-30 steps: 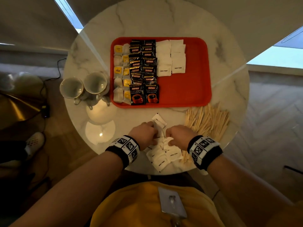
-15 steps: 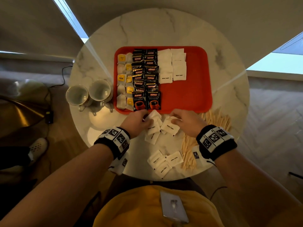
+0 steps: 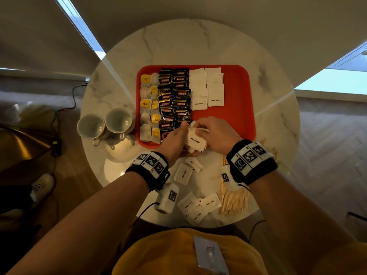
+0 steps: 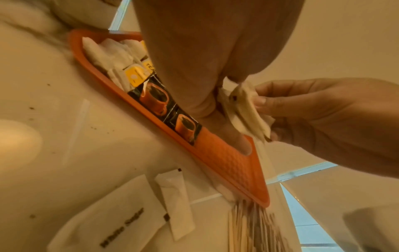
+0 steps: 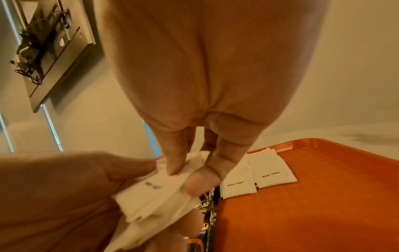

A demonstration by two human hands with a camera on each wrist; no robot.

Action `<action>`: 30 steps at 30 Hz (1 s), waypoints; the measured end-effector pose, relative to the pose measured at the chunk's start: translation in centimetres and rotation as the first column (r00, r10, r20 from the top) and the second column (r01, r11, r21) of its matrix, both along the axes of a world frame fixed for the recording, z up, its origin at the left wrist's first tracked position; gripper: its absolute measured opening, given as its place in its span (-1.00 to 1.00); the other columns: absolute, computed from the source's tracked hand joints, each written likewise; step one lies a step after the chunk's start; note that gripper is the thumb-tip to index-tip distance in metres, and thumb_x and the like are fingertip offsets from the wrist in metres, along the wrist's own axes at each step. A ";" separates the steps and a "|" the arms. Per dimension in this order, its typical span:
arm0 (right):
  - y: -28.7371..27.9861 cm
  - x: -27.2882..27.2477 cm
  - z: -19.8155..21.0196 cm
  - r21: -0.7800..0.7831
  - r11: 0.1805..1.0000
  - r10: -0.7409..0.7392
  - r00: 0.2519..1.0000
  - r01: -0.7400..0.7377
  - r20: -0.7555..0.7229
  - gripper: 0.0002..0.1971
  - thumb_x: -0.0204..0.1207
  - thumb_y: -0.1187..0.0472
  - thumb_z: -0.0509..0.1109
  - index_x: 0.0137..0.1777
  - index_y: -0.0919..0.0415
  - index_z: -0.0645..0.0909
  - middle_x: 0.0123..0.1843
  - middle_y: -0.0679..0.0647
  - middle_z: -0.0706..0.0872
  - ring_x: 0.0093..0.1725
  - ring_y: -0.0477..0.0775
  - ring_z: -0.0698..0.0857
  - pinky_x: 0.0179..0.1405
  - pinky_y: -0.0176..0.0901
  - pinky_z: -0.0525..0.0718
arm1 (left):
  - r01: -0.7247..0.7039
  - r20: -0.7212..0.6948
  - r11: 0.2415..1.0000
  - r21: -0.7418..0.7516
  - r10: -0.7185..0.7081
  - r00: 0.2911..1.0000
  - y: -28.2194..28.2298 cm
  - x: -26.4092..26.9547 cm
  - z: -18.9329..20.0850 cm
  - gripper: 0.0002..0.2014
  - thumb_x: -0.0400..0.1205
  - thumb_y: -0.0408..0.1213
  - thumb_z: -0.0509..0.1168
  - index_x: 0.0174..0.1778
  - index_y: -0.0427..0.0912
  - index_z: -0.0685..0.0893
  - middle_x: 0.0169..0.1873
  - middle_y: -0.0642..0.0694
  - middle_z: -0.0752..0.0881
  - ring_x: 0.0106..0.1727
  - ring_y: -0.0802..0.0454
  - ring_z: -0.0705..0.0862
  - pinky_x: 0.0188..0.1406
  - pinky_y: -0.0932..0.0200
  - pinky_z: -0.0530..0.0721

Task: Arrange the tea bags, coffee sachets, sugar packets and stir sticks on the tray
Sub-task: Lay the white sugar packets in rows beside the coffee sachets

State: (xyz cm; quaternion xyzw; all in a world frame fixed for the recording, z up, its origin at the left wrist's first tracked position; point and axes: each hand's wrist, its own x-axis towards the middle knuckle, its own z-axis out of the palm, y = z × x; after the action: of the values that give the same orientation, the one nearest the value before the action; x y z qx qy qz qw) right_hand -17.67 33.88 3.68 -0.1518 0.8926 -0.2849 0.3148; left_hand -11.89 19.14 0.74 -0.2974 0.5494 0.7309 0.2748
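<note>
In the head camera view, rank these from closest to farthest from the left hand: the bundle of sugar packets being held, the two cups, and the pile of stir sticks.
1. Sugar packets: gripped in the left hand, over the tray's near edge.
2. Cups: to the left, on the table beside the tray.
3. Stir sticks: to the right and nearer the person, beyond the right hand.
</note>
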 end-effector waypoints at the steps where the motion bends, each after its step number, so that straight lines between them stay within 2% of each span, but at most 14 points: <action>1: -0.2 -0.3 0.0 -0.019 0.999 -0.032 0.999 0.032 -0.018 -0.85 0.71 0.15 0.35 0.21 0.04 0.67 0.16 0.00 0.70 0.11 0.00 0.66 -0.16 -0.34 0.53 | -0.018 0.008 1.000 0.025 0.018 1.000 0.1 -0.3 0.0 -0.47 0.80 0.21 0.04 0.20 -0.15 0.70 -0.07 -0.22 0.83 -0.03 -0.10 0.83 0.01 -0.16 0.86; 4: -0.6 -0.8 -0.3 -0.085 0.987 -0.141 0.988 0.136 -0.058 -0.83 0.66 0.16 0.41 0.22 0.05 0.66 0.15 -0.04 0.74 0.13 -0.01 0.71 0.03 -0.18 0.65 | -0.039 -0.008 0.998 0.056 0.039 0.999 0.4 -1.1 -0.2 -0.51 0.81 0.18 0.04 0.31 -0.10 0.67 0.02 -0.22 0.82 0.03 -0.11 0.84 -0.04 -0.12 0.85; 7: -0.4 -1.1 -1.0 -0.108 0.957 -0.285 0.943 0.270 -0.169 -0.71 0.58 0.00 0.49 0.24 0.01 0.62 0.17 -0.04 0.66 0.12 -0.02 0.67 0.14 -0.05 0.68 | -0.142 -0.001 0.985 0.093 0.142 0.990 0.7 -2.3 -0.4 -0.59 0.86 0.05 0.04 0.42 -0.10 0.62 0.17 -0.26 0.80 0.11 -0.17 0.83 -0.08 -0.11 0.87; 10: -0.2 -1.1 -1.8 -0.102 0.912 -0.407 0.906 0.396 -0.120 -0.54 0.43 -0.12 0.60 0.24 -0.01 0.57 0.12 -0.04 0.64 0.05 -0.03 0.66 0.04 -0.09 0.67 | -0.233 0.020 0.963 0.138 0.233 0.972 0.8 -3.6 -0.5 -0.60 0.86 0.02 0.05 0.46 -0.10 0.59 0.25 -0.25 0.78 0.19 -0.18 0.83 -0.03 -0.11 0.87; 13: -0.1 -1.1 -2.3 -0.220 0.837 -0.506 0.862 0.501 0.036 -0.61 0.46 0.07 0.63 0.22 -0.02 0.57 0.03 -0.08 0.73 0.00 -0.08 0.73 0.01 -0.23 0.70 | -0.270 0.023 0.951 0.149 0.269 0.963 1.0 -4.6 -0.6 -0.61 0.83 0.02 0.13 0.45 -0.13 0.58 0.26 -0.21 0.78 0.18 -0.12 0.83 -0.02 -0.09 0.87; 15: 0.2 -1.6 -2.4 -0.268 0.796 -0.551 0.833 0.543 0.050 -0.68 0.51 0.15 0.59 0.21 0.00 0.60 0.03 -0.11 0.75 0.01 -0.16 0.73 -0.07 -0.46 0.64 | -0.269 -0.008 0.955 0.124 0.272 0.962 0.9 -5.2 -1.0 -0.64 0.81 -0.03 0.22 0.43 -0.16 0.57 0.25 -0.20 0.75 0.13 -0.10 0.83 -0.08 -0.02 0.86; 16: 0.3 -2.0 -2.6 -0.273 0.783 -0.571 0.820 0.559 0.039 -0.71 0.53 0.16 0.56 0.20 0.01 0.63 0.05 -0.11 0.76 0.03 -0.17 0.73 -0.07 -0.49 0.63 | -0.269 -0.028 0.957 0.110 0.273 0.962 0.9 -5.4 -1.2 -0.66 0.80 -0.09 0.25 0.43 -0.18 0.56 0.23 -0.19 0.73 0.09 -0.06 0.82 -0.10 0.01 0.86; 17: 0.5 -2.4 -2.8 -0.266 0.778 -0.585 0.811 0.570 0.026 -0.76 0.55 0.15 0.54 0.19 0.00 0.65 0.07 -0.10 0.77 0.04 -0.16 0.73 -0.01 -0.43 0.65 | -0.273 -0.044 0.957 0.101 0.279 0.959 0.8 -5.7 -1.4 -0.68 0.80 -0.14 0.26 0.43 -0.19 0.56 0.21 -0.18 0.72 0.05 -0.02 0.81 -0.10 0.02 0.86; 19: 1.1 -3.6 -3.2 -0.242 0.780 -0.591 0.806 0.577 0.019 -0.85 0.61 0.12 0.47 0.15 -0.05 0.68 0.08 -0.11 0.79 0.08 -0.10 0.75 0.13 -0.14 0.73 | -0.279 -0.072 0.957 0.076 0.284 0.956 0.5 -6.3 -1.9 -0.72 0.80 -0.19 0.27 0.40 -0.18 0.56 0.19 -0.17 0.72 -0.01 0.01 0.82 -0.11 0.03 0.86; 20: 1.4 -4.2 -3.4 -0.228 0.781 -0.592 0.805 0.582 0.027 -0.87 0.64 0.12 0.42 0.14 -0.08 0.69 0.08 -0.12 0.79 0.07 -0.09 0.75 0.11 -0.07 0.74 | -0.278 -0.087 0.959 0.055 0.282 0.956 0.4 -6.5 -2.0 -0.74 0.81 -0.20 0.27 0.39 -0.16 0.56 0.18 -0.17 0.72 -0.04 0.00 0.83 -0.11 0.03 0.86; 21: 1.8 -4.9 -3.6 -0.215 0.781 -0.595 0.803 0.587 0.032 -0.87 0.67 0.13 0.38 0.14 -0.10 0.69 0.06 -0.13 0.78 0.03 -0.10 0.75 0.03 -0.10 0.74 | -0.276 -0.105 0.961 0.031 0.278 0.955 0.3 -6.8 -2.1 -0.75 0.81 -0.19 0.26 0.38 -0.14 0.55 0.18 -0.19 0.73 -0.06 -0.02 0.83 -0.11 0.02 0.85; 24: 3.1 -7.1 -4.1 -0.137 0.796 -0.597 0.801 0.589 -0.025 -0.84 0.70 0.18 0.33 0.12 -0.08 0.71 -0.15 -0.20 0.67 -0.29 -0.24 0.59 -0.39 -0.42 0.47 | -0.262 -0.152 0.965 -0.027 0.255 0.955 -0.2 -7.6 -2.4 -0.72 0.81 -0.18 0.26 0.42 -0.11 0.51 0.21 -0.22 0.72 -0.06 -0.07 0.82 -0.11 0.01 0.84; 27: 4.0 -9.0 -5.0 -0.053 0.798 -0.602 0.796 0.600 -0.053 -0.84 0.71 0.20 0.34 0.15 -0.01 0.72 -0.20 -0.24 0.54 -0.32 -0.25 0.50 -0.41 -0.40 0.36 | -0.262 -0.154 0.964 -0.055 0.251 0.956 -0.5 -8.4 -2.5 -0.72 0.82 -0.19 0.25 0.44 -0.10 0.49 0.20 -0.18 0.71 -0.06 -0.07 0.81 -0.17 0.05 0.86; 30: 4.0 -10.4 -5.9 0.004 0.818 -0.573 0.817 0.575 -0.065 -0.83 0.70 0.21 0.35 0.16 0.02 0.73 0.05 -0.14 0.66 -0.15 -0.22 0.58 -0.32 -0.38 0.40 | -0.255 -0.156 0.965 -0.063 0.243 0.957 -0.6 -8.8 -2.7 -0.74 0.82 -0.19 0.24 0.42 -0.10 0.50 0.16 -0.16 0.70 -0.10 -0.04 0.81 -0.20 0.08 0.86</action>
State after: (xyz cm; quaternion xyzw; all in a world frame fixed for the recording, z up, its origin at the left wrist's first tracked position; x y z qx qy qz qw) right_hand -28.08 37.89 -2.27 0.1191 0.9094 -0.3510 0.1888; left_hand -20.68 18.56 -1.93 -0.3208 0.5559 0.7563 0.1266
